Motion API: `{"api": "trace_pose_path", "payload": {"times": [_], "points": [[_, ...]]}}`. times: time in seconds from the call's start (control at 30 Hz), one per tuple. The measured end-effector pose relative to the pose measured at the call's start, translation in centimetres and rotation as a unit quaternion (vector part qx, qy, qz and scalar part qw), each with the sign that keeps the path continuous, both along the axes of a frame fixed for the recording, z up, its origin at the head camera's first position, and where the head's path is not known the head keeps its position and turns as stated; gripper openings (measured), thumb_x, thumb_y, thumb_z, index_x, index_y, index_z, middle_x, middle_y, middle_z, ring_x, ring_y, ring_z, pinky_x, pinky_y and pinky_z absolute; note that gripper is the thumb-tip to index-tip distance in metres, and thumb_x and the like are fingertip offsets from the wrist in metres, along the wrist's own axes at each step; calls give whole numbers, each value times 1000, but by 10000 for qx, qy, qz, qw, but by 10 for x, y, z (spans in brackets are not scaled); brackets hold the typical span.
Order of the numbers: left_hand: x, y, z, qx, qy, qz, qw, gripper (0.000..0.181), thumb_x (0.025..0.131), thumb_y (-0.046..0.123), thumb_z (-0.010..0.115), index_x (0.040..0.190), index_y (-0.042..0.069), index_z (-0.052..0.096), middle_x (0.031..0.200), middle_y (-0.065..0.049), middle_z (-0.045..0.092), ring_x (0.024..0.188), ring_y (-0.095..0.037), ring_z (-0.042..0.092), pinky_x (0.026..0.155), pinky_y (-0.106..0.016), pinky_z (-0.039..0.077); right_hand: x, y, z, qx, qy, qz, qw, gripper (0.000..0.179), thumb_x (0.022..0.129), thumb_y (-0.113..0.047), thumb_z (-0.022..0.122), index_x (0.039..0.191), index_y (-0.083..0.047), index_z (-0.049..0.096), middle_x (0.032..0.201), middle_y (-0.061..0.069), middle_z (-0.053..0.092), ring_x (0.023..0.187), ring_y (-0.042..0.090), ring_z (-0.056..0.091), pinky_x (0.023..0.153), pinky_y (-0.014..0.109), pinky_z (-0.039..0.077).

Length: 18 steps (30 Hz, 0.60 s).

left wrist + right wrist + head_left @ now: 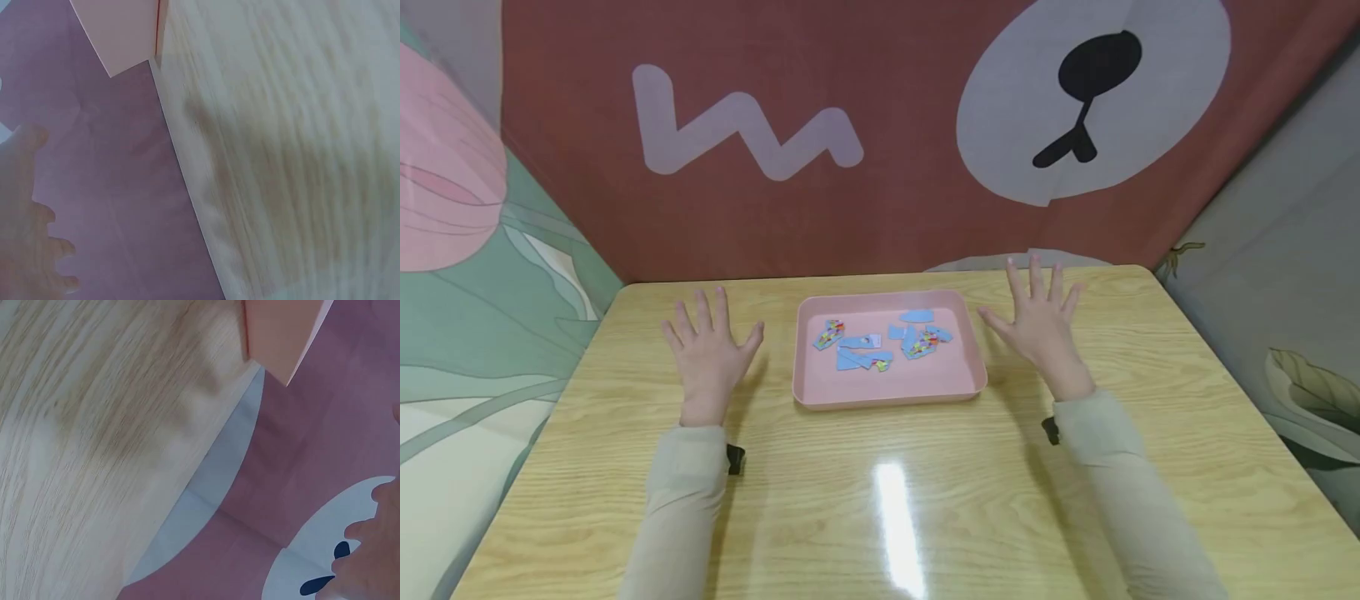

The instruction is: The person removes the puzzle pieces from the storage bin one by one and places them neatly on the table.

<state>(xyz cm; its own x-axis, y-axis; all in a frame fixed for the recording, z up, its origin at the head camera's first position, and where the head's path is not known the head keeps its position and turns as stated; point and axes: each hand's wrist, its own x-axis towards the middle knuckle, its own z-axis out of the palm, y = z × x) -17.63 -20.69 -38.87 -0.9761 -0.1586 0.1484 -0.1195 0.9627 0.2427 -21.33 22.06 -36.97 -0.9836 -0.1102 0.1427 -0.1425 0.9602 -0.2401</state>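
Observation:
A shallow pink tray (887, 392) lies on the wooden table between my two hands. Inside it are several blue cut pieces of card, some with colourful printing: a piece (829, 334) at the left, a group (863, 358) near the middle and another group (921, 340) at the right, partly overlapping. To the left of the tray, my left hand (709, 358) is raised over the table with fingers spread, holding nothing. My right hand (1041, 329) hovers likewise on the right side, thumb pointing toward the tray's edge. Each wrist view shows the tray's side wall (122, 34) and some fingers.
The light wood table (820, 500) carries a bright reflection at its front. Behind it hangs a reddish-brown cloth (895, 208) with a printed animal muzzle. Patterned fabric (475, 350) drops along the left side, and grey fabric (1285, 250) along the right.

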Motion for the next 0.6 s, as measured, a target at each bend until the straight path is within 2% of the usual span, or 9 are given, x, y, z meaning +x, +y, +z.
{"api": "trace_pose_path", "payload": {"times": [0.2, 0.33, 0.43, 0.5, 0.6], "points": [[0, 3, 1, -17, 3, -83, 10000, 80, 96, 55, 37, 153, 7, 10, 157, -27, 14, 142, -52, 8, 115, -67, 6, -2, -13, 1, -261, -34, 62, 9996, 85, 93, -56, 47, 155, -17, 5, 159, 24, 0, 143, 52, -6, 110, 74, -4], [0, 8, 2, 180, 55, -177, 9997, 77, 97, 52, 38, 153, 6, 11, 156, -27, 18, 141, -51, 16, 115, -65, 13, -3, -27, 1, -658, -73, 174, 9977, 83, 93, -45, 53, 155, -16, 6, 159, 26, 6, 144, 51, -3, 111, 73, -2], [-1, 10, 0, 467, 304, -281, 9980, 73, 98, 45, 42, 152, 2, 17, 152, -28, 29, 136, -50, 28, 114, -61, 23, -4, -40, 1, -1047, 21, 329, 9940, 80, 92, -40, 56, 154, -10, 13, 157, 27, 13, 144, 51, 2, 113, 70, 1], [-1, 12, -2, 811, 474, -358, 9949, 69, 98, 40, 44, 149, -1, 23, 147, -29, 36, 132, -49, 36, 112, -59, 31, -4, -49, -1, -1327, 182, 478, 9898, 78, 92, -38, 58, 151, -5, 20, 154, 28, 20, 143, 50, 10, 116, 67, 7], [-2, 15, -2, 1454, 375, -406, 9878, 64, 99, 36, 45, 147, -3, 29, 143, -29, 43, 127, -48, 44, 104, -58, 41, -5, -64, -1, -1802, 83, 675, 9813, 75, 91, -34, 61, 148, 0, 27, 152, 26, 28, 142, 47, 20, 117, 61, 15]]}}
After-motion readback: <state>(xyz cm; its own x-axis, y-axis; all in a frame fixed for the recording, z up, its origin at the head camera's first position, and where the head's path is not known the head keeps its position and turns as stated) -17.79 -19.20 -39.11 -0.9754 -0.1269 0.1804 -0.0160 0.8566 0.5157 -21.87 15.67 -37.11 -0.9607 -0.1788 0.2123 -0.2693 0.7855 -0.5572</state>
